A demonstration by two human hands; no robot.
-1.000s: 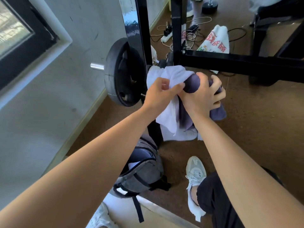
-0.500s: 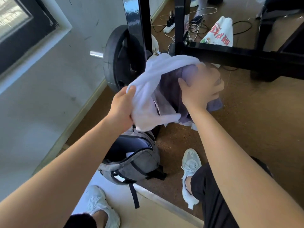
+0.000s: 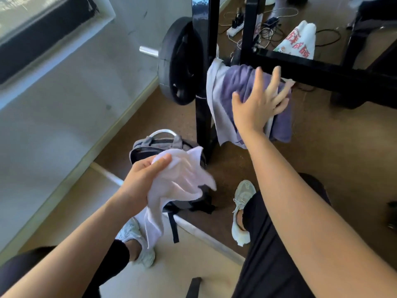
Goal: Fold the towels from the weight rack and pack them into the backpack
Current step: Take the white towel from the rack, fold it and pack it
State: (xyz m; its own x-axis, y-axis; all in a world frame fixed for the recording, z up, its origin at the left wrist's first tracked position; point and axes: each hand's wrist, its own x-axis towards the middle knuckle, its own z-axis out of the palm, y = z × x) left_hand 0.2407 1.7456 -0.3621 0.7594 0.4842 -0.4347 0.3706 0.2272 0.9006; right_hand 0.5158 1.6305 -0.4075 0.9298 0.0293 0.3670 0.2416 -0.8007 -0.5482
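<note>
Right, left hand [image 3: 146, 177] has a closed grip on a white towel [image 3: 182, 179], thumb on top and fingers curled under, cloth bunched and unfolded, with one end hanging down past the wrist. That towel is held in the air just over the grey backpack [image 3: 163, 145], which sits on the brown floor [image 3: 322, 160] at the foot of the black weight rack [image 3: 204, 104]; its mouth is mostly hidden by the cloth. Right hand [image 3: 255, 104] has its grip wide open – fingers straight and spread, holding nothing – palm toward a purple towel [image 3: 240, 80] draped on the rack beside the upright post. Fingertips are blurred, so cannot tell if the palm presses the cloth or sits just off it. A pale grey towel [image 3: 214, 100] hangs with the purple one, on its left, touching the post. Black weight plate [image 3: 178, 65] sits on a bar left of the post, with the steel bar end [image 3: 148, 51] sticking out toward the wall. Rack crossbar [image 3: 322, 72] runs right, just above the right fingers. Behind it are a white printed bag [image 3: 300, 41] and a power strip [image 3: 235, 29] with loose cables. Two pale sneakers are on the floor – right shoe [image 3: 242, 211] near the backpack, left shoe [image 3: 137, 244] below the dangling towel end.
</note>
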